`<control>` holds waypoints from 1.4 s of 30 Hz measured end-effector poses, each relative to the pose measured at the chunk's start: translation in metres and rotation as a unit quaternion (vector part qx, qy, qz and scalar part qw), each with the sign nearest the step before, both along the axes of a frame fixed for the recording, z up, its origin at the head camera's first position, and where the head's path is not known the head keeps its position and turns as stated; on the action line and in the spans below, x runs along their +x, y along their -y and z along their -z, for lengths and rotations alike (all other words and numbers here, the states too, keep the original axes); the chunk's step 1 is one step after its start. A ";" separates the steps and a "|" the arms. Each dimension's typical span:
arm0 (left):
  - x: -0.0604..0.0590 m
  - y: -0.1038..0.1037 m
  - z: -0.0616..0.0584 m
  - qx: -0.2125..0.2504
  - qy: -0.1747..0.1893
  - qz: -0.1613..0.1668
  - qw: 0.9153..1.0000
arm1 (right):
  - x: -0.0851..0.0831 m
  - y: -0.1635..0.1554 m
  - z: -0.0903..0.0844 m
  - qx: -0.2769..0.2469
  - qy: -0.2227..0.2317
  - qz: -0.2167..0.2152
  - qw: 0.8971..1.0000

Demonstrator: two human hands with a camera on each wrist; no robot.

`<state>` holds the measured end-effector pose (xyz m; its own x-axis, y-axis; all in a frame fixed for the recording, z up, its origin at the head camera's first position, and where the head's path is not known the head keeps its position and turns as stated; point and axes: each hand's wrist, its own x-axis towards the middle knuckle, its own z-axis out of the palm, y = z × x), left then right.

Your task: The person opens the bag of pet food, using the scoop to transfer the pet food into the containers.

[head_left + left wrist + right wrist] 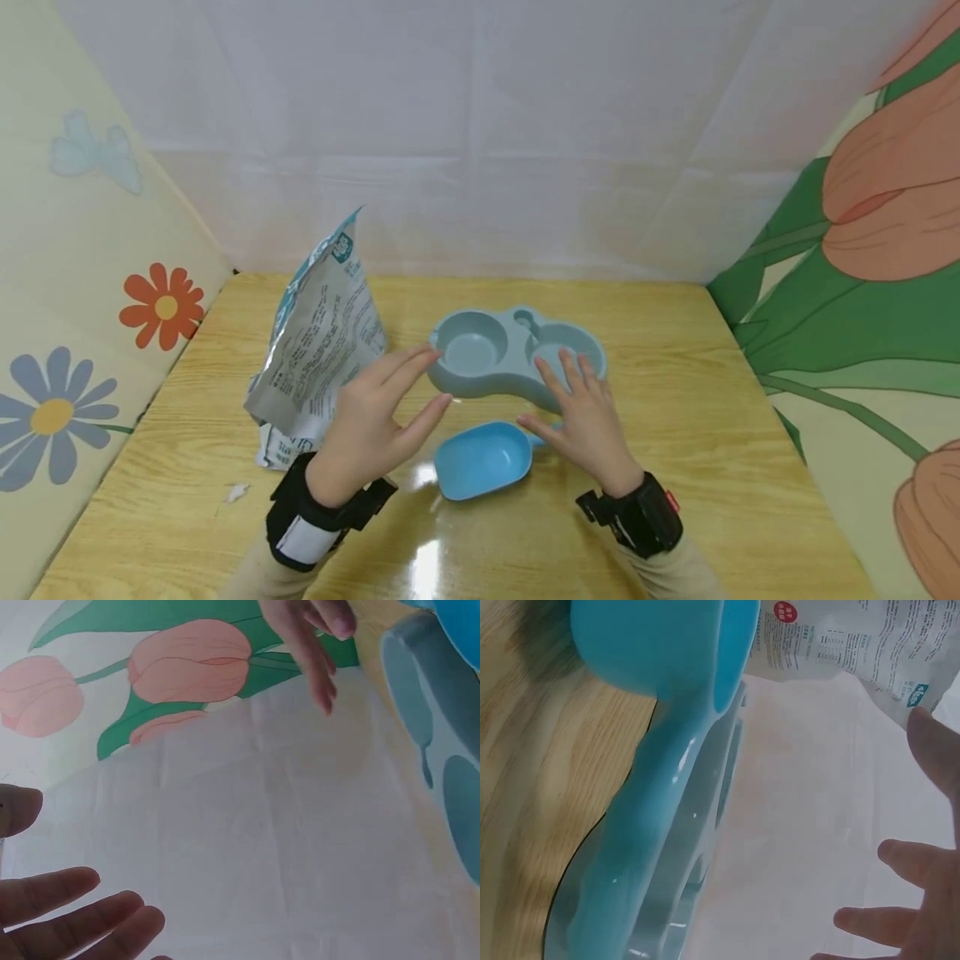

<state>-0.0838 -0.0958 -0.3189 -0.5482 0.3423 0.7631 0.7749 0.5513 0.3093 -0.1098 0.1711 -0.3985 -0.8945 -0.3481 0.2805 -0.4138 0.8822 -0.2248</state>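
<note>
Head view: a grey-blue double pet bowl (517,354) is seen at the middle of the wooden desk (712,400), with a light blue scoop (480,458) lying just in front of it and an opened foil feed bag (318,350) standing to the left. The left hand (371,425) is held above the desk between bag and bowl, fingers (408,362) straight and spread, the tips near the rim of the left basin; nothing is gripped. The right hand (585,417) is laid flat over the near edge of the right basin, fingers (573,371) apart and extended, and it appears to be touching the rim, though contact cannot be confirmed from this angle. The thumb is seen just beside the scoop's handle end.

Risks can be judged from this layout. The bag is standing on a crumpled base and leaning, so it could be tipped by a sweep of the left wrist, and feed could be spilled. The scoop is lying loose on a glossy surface and could be knocked or slid away by the right thumb. The bowl is light plastic, probably, and could be pushed backward if pressed unevenly on one basin only.
</note>
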 end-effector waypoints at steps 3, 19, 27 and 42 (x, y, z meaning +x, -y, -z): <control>0.010 0.005 -0.011 0.013 -0.009 -0.002 1.000 | -0.002 0.005 -0.001 -0.009 -0.011 -0.017 1.000; 0.022 0.030 -0.037 0.076 -0.049 0.010 0.996 | -0.027 0.067 -0.048 -0.145 0.005 -0.109 0.983; 0.029 0.050 -0.046 0.093 -0.035 0.015 0.995 | -0.036 0.102 -0.065 -0.147 -0.018 -0.148 0.978; 0.023 0.108 -0.066 0.143 -0.006 -0.044 0.989 | -0.039 0.147 -0.090 -0.149 -0.001 -0.187 0.971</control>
<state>-0.0605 -0.2041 -0.2534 -0.5563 0.0634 0.8285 0.7329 0.5074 0.4533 -0.1486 0.0241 -0.3088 -0.7196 -0.5523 0.4208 -0.6943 0.5657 -0.4449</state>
